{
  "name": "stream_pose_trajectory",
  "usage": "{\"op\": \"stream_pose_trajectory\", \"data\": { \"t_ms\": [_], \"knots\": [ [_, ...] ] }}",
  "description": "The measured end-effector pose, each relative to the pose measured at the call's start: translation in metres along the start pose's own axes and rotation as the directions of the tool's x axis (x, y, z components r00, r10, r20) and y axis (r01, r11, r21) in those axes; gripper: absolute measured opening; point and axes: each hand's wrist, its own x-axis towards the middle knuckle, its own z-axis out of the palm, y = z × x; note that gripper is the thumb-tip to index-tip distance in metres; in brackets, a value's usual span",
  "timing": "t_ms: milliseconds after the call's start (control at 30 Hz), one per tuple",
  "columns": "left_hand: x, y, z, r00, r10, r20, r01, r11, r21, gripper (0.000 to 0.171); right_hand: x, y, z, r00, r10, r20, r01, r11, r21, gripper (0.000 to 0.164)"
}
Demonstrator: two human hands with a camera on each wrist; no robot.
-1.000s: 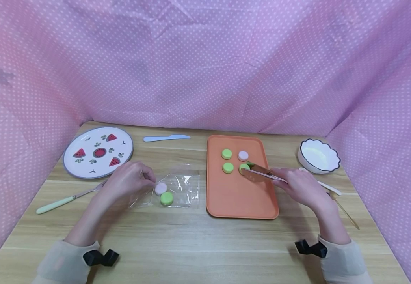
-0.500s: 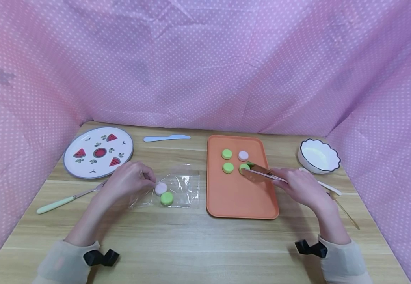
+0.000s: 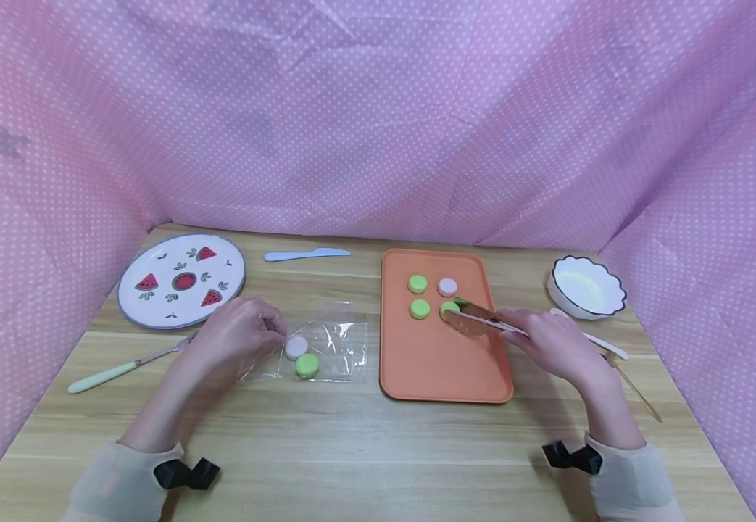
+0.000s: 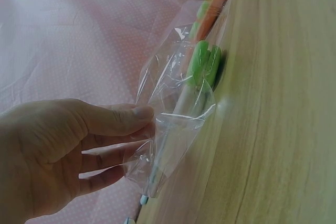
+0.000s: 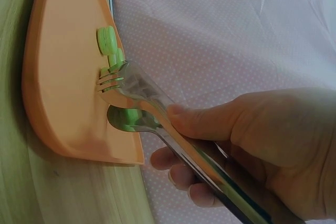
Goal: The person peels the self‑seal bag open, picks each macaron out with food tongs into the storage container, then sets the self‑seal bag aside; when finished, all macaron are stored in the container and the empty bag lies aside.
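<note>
Between thumb and fingers, my left hand [image 3: 243, 328] pinches the near edge of a clear plastic bag [image 4: 178, 116], which lies on the table. A lilac macaron [image 3: 296, 348] and a green macaron [image 3: 307, 365] are inside it. My right hand [image 3: 543, 341] grips metal serving tongs [image 5: 173, 135], one end fork-shaped and the other spoon-shaped. Their tips are at a green macaron [image 3: 449, 310] on the orange tray [image 3: 443, 370], one end at each side of it. Two more green macarons [image 3: 420, 309] and a lilac one [image 3: 447, 287] sit close by on the tray.
A watermelon-patterned plate [image 3: 162, 312] stands at the back left, with a green-handled fork [image 3: 106, 376] in front. Behind the bag lies a pale blue knife [image 3: 306, 254]. A scalloped white bowl [image 3: 586, 286] and a thin golden utensil [image 3: 638, 391] are at the right.
</note>
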Motion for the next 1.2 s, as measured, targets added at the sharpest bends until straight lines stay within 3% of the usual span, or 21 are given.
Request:
{"op": "stream_pose_trajectory", "data": {
  "t_ms": [833, 1000, 1200],
  "knots": [
    [-0.003, -0.001, 0.002, 1.000, -0.002, 0.018, 0.003, 1.000, -0.018, 0.013, -0.003, -0.001, -0.006, 1.000, 0.014, 0.010, -0.014, 1.000, 0.014, 0.033],
    [-0.001, -0.001, 0.001, 1.000, 0.019, 0.010, -0.019, 1.000, -0.016, 0.014, -0.005, -0.004, -0.011, 0.998, 0.036, -0.060, -0.034, 0.999, 0.025, 0.034],
    [0.000, -0.001, -0.001, 1.000, 0.004, 0.005, -0.004, 1.000, 0.001, 0.014, 0.012, -0.032, -0.010, 0.979, -0.100, -0.177, 0.103, 0.995, 0.007, 0.035]
  ]
}}
